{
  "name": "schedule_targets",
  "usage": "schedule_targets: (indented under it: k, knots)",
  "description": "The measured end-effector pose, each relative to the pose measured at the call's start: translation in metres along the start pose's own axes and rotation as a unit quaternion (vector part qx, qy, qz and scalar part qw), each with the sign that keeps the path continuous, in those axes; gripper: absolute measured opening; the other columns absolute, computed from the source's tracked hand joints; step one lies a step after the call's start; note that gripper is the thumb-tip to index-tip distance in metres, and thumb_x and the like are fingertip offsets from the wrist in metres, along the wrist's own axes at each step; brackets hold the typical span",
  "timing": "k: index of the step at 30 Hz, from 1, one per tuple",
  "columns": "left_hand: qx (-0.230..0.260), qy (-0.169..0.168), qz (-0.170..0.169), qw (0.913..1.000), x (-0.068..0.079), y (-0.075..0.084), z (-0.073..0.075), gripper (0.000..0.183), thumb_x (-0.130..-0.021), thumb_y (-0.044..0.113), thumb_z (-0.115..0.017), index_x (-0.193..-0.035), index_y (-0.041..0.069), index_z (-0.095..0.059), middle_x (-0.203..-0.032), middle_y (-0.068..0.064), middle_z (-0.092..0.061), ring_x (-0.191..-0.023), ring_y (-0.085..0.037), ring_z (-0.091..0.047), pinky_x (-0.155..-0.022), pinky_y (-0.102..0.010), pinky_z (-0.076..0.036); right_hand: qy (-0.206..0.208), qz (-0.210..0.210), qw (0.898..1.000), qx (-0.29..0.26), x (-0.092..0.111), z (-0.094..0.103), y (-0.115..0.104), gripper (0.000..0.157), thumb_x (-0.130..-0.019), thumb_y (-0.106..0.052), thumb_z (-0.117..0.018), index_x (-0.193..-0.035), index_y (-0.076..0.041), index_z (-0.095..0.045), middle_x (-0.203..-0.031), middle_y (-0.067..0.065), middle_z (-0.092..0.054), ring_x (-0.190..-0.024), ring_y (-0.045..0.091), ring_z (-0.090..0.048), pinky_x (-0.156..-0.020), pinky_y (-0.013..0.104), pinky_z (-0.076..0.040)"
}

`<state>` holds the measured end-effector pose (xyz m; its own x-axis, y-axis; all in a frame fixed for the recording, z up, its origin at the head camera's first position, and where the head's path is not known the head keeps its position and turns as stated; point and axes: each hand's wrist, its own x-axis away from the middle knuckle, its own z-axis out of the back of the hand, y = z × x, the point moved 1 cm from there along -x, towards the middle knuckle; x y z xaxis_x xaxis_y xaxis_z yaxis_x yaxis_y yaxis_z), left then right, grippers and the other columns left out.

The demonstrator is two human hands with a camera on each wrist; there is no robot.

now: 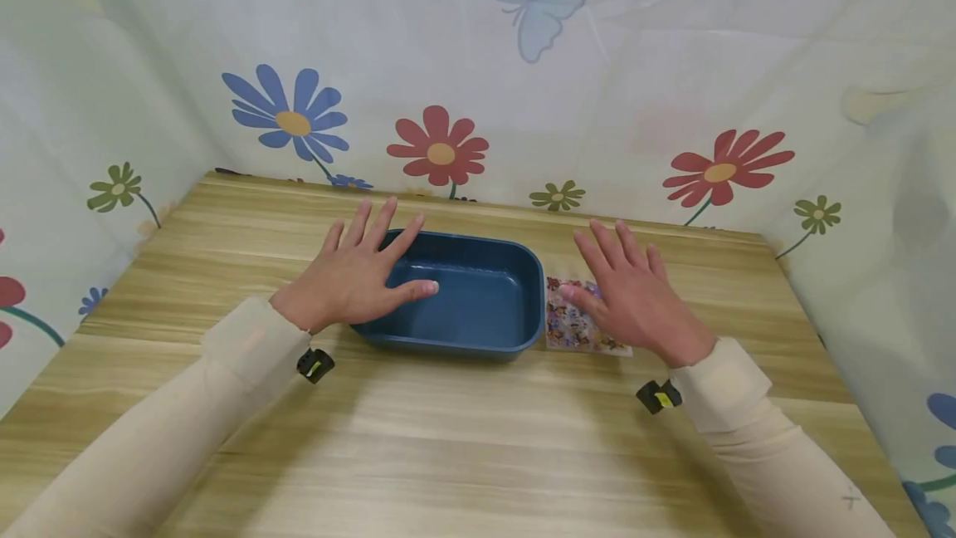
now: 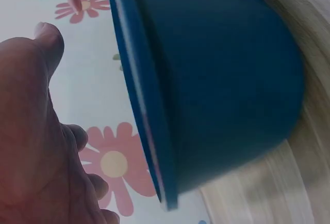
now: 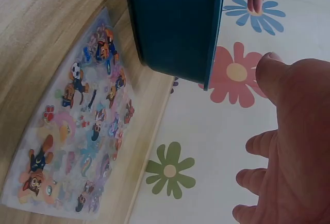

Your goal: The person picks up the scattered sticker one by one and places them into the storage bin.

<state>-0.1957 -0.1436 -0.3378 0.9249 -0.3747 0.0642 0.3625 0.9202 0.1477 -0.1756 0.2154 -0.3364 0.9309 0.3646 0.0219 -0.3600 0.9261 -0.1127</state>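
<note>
A blue rectangular basin (image 1: 463,305) with rounded corners stands on the wooden table. My left hand (image 1: 351,276) is spread above its left end, fingers apart and nothing held; the left wrist view shows the basin's outer wall (image 2: 232,80) beside that hand. To the basin's right lies a flat clear sheet of colourful cartoon stickers (image 1: 571,318). Over the sheet's right part hovers my right hand (image 1: 635,301), its fingers straight and holding nothing, covering some of the stickers. In the right wrist view the sticker sheet (image 3: 77,131) shows small puppy figures.
The wood-grain table (image 1: 478,438) reaches back to a white cloth (image 1: 597,90) printed with flowers and a butterfly, which also hangs at both sides. Each wrist wears a small black device, the left one (image 1: 315,365) and the right one (image 1: 660,397), by the light sleeves.
</note>
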Motion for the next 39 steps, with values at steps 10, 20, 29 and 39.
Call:
schedule_targets:
  k: [10,20,29,39]
  knots:
    - [-0.004,-0.017,0.001,0.9999,0.003,-0.008,-0.006,0.096,-0.084,0.085,-0.033,-0.159,0.032,-0.005,-0.167,-0.012,0.007,-0.153,-0.043,0.007,-0.119,-0.067,-0.003,-0.001,0.000,1.000,-0.005,0.002,-0.005,0.002,0.083,-0.097,-0.066,-0.037,-0.160,-0.024,-0.005,-0.168,0.009,-0.003,-0.154,0.040,0.002,-0.116,0.071,-0.004]
    - [-0.010,-0.017,0.011,0.9997,0.003,-0.014,-0.012,0.094,-0.087,0.082,-0.032,-0.159,0.028,-0.007,-0.167,-0.014,0.006,-0.153,-0.044,0.005,-0.120,-0.066,-0.003,-0.008,-0.005,1.000,-0.007,0.004,-0.007,0.004,0.084,-0.096,-0.067,-0.038,-0.160,-0.024,-0.004,-0.168,0.007,-0.001,-0.154,0.038,0.005,-0.117,0.071,-0.003]
    - [0.001,-0.017,0.016,0.9997,0.003,-0.022,-0.014,0.095,-0.087,0.081,-0.036,-0.160,0.026,-0.008,-0.167,-0.014,0.006,-0.153,-0.043,0.006,-0.121,-0.063,-0.009,-0.001,-0.008,1.000,-0.008,0.006,-0.009,0.007,0.085,-0.095,-0.068,-0.038,-0.160,-0.022,-0.006,-0.168,0.007,-0.002,-0.154,0.038,0.004,-0.116,0.072,-0.004]
    - [0.061,-0.054,0.007,0.9966,0.008,-0.029,-0.014,0.096,-0.089,0.074,-0.045,-0.160,0.023,-0.006,-0.166,-0.018,0.005,-0.151,-0.049,0.000,-0.116,-0.067,-0.019,-0.002,-0.004,1.000,-0.010,0.008,-0.012,0.007,0.084,-0.096,-0.066,-0.040,-0.160,-0.023,-0.007,-0.168,0.008,-0.004,-0.154,0.040,-0.002,-0.115,0.072,-0.007]
